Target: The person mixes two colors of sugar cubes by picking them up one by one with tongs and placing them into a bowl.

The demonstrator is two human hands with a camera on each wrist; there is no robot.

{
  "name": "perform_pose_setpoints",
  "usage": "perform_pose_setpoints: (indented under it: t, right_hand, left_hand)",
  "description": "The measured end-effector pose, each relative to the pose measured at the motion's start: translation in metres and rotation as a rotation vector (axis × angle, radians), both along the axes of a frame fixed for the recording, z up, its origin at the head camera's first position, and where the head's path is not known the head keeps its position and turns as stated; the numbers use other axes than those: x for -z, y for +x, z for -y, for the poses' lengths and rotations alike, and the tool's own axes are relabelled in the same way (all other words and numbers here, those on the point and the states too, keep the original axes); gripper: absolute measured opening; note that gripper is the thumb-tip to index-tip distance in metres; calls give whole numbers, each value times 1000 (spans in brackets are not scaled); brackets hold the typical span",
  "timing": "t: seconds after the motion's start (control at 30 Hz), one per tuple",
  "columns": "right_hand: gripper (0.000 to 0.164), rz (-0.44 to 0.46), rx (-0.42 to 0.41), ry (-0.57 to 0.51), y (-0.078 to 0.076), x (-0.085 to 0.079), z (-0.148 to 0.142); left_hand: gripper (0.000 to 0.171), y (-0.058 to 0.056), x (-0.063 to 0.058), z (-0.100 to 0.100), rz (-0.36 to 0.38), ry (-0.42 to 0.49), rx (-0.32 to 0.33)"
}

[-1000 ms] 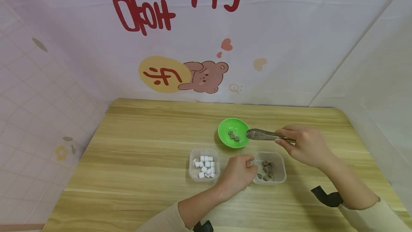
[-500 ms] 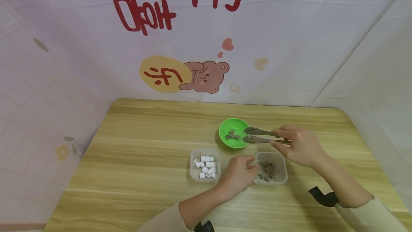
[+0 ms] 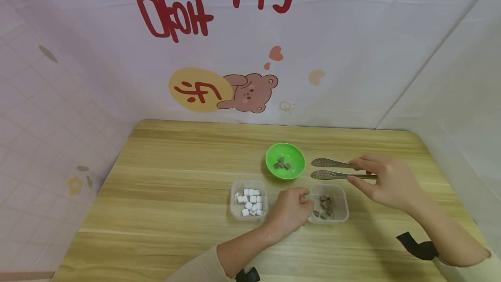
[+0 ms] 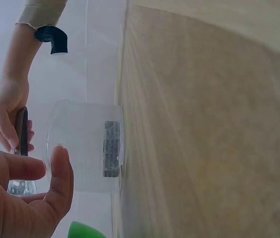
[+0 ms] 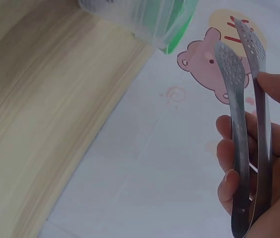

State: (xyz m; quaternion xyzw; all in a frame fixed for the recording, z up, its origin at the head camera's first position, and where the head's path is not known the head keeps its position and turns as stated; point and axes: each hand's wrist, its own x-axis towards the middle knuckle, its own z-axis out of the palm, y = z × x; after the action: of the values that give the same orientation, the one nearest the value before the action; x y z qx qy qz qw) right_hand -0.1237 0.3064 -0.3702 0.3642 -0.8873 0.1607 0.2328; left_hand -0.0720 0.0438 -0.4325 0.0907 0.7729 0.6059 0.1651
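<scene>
My left hand (image 3: pixel 291 210) pinches the near-left rim of a clear plastic container (image 3: pixel 341 195) between thumb and finger. Several grey-brown cubes (image 3: pixel 325 203) lie in that container. Metal tongs (image 5: pixel 236 106) with perforated tips are in my right hand (image 3: pixel 391 182), gripped between the thumb and the other fingers. Their two arms stand apart with nothing between the tips, just right of a green bowl (image 3: pixel 299 171) in the head view. A small cluster of grey-brown cubes (image 3: pixel 282 163) rests inside the bowl.
Left of my left hand, a second clear container (image 3: pixel 233 212) holds several white cubes (image 3: pixel 250 201). Everything stands on a wooden table (image 3: pixel 176 177). Behind it rises a white backdrop (image 3: pixel 344 34) with printed red characters and a bear.
The tongs opened over the green bowl and one more grey-brown cube now lies there. My right hand then drew the tongs back to the right. My left hand stayed put.
</scene>
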Motion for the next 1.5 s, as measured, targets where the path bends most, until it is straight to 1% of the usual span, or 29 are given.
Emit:
perform_pose_setpoints:
  t: [0.17, 0.23, 0.4, 0.43, 0.5, 0.6, 0.67, 0.73, 0.77, 0.87, 0.9, 0.93, 1.03, 1.23, 1.5]
  right_hand:
    - [44, -20, -16, 21, 9, -6, -12]
    - [43, -24, -16, 50, 12, -7, -15]
    - [34, -13, -28, 136, 20, -6, -16]
    - [36, -14, -35, 153, 21, -6, -16]
    - [42, -21, -50, 179, 23, -3, -14]
    - [59, -33, -89, 204, 23, 1, -9]
    - [64, -32, -112, 211, 23, 4, -6]
    - [61, -24, -131, 220, 22, 6, -4]
    - [54, -20, -136, 227, 22, 6, -3]
    - [24, -9, -148, 248, 22, 7, 0]
    - [17, -6, -150, 259, 22, 7, 2]
    - [17, -4, -150, 270, 22, 8, 3]
    - [25, 9, -155, 299, 23, 9, 8]
    - [26, 33, -161, 327, 24, 11, 16]
    - [25, 61, -147, 361, 21, 8, 23]
  left_hand:
    - [41, 0, 1, 0, 3, 4, 2]
    - [41, 1, 1, 0, 8, 4, 0]
    - [41, 1, 1, 0, 7, 9, -3]
    - [41, 1, 1, 0, 7, 10, -2]
    - [41, 0, 1, -1, 7, 9, -1]
    - [41, 0, 2, 0, 5, 11, 0]
    - [41, 0, 1, 0, 4, 13, 2]
    - [41, 0, 1, 0, 3, 13, 4]
    - [41, 0, 1, 0, 3, 15, 4]
    - [40, 0, 1, 0, -3, 16, 6]
    - [40, 0, 1, 0, -4, 15, 5]
    - [40, 1, 1, 1, -4, 16, 4]
    - [40, 1, 0, 1, 0, 14, 3]
    - [41, 1, 0, 0, 15, 14, 2]
    - [39, 1, -1, 0, 11, 6, 3]
